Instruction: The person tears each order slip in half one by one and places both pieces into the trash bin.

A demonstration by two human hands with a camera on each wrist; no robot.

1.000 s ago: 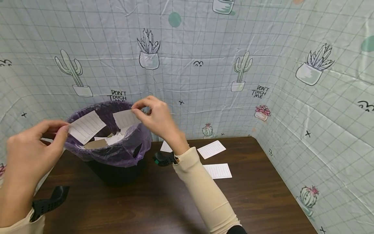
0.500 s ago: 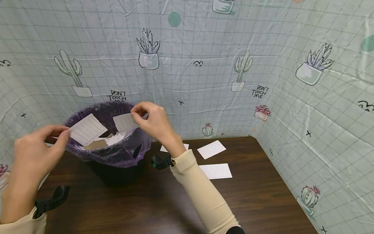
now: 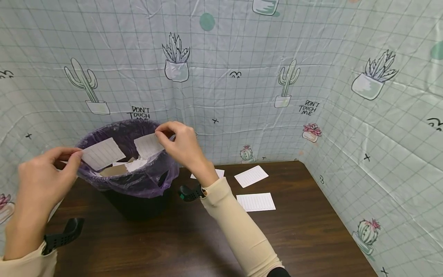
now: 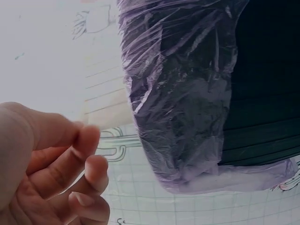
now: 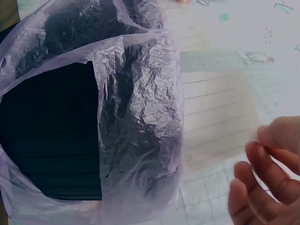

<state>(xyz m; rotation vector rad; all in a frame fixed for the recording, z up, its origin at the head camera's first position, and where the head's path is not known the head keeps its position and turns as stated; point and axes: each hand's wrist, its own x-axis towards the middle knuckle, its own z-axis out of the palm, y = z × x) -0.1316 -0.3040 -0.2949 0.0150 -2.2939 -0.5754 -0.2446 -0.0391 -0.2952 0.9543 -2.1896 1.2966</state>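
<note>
Two edge-pinched paper pieces [image 3: 103, 154] hang over the bin [image 3: 135, 204], a gap between.

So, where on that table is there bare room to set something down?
Bare table shows in front of the bin, left of the right sleeve, and right of the loose cards. It's crowded at the bin's mouth, where left fingers and right fingers each hold a card.

A person's right hand [image 5: 269, 178] pinches the edge of a pale lined sheet [image 5: 218, 117] that shows beyond a crinkled purple bag [image 5: 145, 108] draped over a dark bin [image 5: 51, 136]. A second lined sheet [image 5: 190, 30] appears near the top, before a gridded backdrop [image 5: 206, 201] with small drawings.
</note>
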